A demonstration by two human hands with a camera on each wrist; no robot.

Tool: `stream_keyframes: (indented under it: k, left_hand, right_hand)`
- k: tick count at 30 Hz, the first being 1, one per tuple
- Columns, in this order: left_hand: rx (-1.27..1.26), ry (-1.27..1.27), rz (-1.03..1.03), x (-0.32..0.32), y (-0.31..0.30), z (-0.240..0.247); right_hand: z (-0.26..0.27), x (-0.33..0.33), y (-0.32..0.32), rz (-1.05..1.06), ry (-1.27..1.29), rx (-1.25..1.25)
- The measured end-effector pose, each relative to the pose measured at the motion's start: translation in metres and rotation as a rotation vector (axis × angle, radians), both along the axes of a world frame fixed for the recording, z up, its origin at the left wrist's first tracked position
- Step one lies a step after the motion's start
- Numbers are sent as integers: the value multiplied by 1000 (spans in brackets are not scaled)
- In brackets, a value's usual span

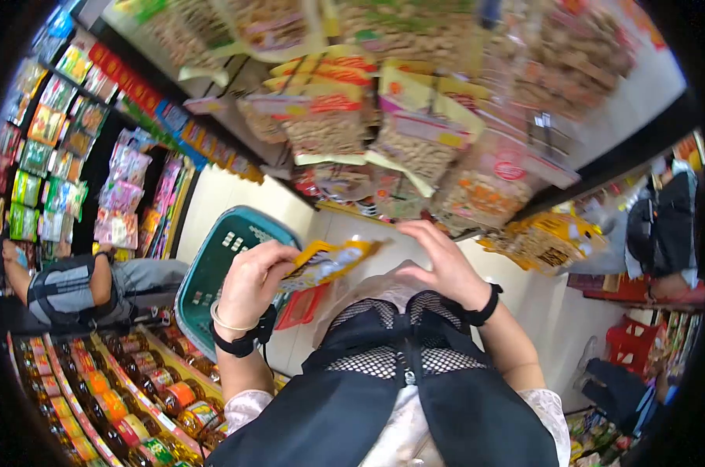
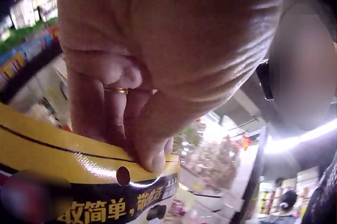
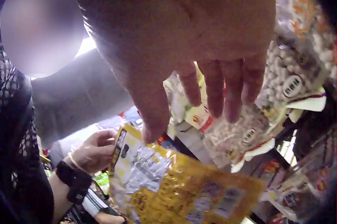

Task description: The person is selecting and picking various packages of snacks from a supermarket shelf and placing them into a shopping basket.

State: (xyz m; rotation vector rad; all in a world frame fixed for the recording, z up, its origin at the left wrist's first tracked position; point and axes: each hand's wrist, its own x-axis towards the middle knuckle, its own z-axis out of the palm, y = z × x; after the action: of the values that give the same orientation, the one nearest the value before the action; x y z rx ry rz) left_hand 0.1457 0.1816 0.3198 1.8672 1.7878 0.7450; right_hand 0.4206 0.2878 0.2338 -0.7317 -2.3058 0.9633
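A yellow snack bag [image 1: 329, 263] hangs from the left hand [image 1: 251, 282], whose thumb and fingers pinch its top edge. The left wrist view shows that grip close up: the left hand [image 2: 158, 40] has its thumb on the yellow strip of the bag [image 2: 79, 163], beside a small round hole. The right hand [image 1: 446, 268] is held to the other side of the bag, fingers spread. In the right wrist view the right hand [image 3: 184, 40] is above the bag [image 3: 184, 187], with its fingers extended; whether the thumb touches the bag is unclear.
Bags of peanuts [image 1: 321, 128] hang on a rack ahead. A green basket [image 1: 182, 311] stands at the left with a red one [image 1: 302, 305] beside it. Bottles [image 1: 134, 389] fill the lower left shelf. Other people are at the left [image 1: 80, 284] and the right [image 1: 617, 389].
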Motion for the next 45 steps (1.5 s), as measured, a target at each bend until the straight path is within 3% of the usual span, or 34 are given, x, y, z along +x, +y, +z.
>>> stream_keyframes:
  k: [4,5,6,8,10,11,12,14,16,22,28,35,38,45]
  left_hand:
    - [34,-136,-324,81,57,15]
    - [40,-161,-376,102,69,19]
    - [50,-163,-411,124,81,23]
    - [51,-280,-456,168,101,30]
    - [16,-326,-511,204,118,33]
    - [16,-472,-472,221,123,32]
    - [12,-613,-423,236,129,33]
    - [14,-734,-470,263,142,37]
    - [56,-760,-562,284,153,40]
    - [52,-727,-612,341,180,36]
    - [-124,-741,-692,367,201,21]
    - [-16,-519,-686,391,229,16]
    - [-137,-463,-716,390,235,18]
    - [-72,-306,-746,389,235,32]
  right_hand:
    - [28,44,5,-56,88,49]
    - [30,59,4,-49,126,-140]
    - [33,76,3,-43,171,-325]
    - [29,110,-1,-150,233,-248]
    - [27,144,-6,-262,475,-547]
    - [23,164,-9,-277,495,-585]
    - [22,181,-13,-304,503,-567]
    - [21,212,-20,-423,775,-607]
    - [24,246,-28,-475,829,-560]
    - [27,301,-30,-627,870,-426]
    - [30,302,-25,-686,844,-443]
    - [32,301,-13,-841,784,-434]
    - [37,298,-3,-859,809,-394]
    - [41,294,21,-772,847,-394]
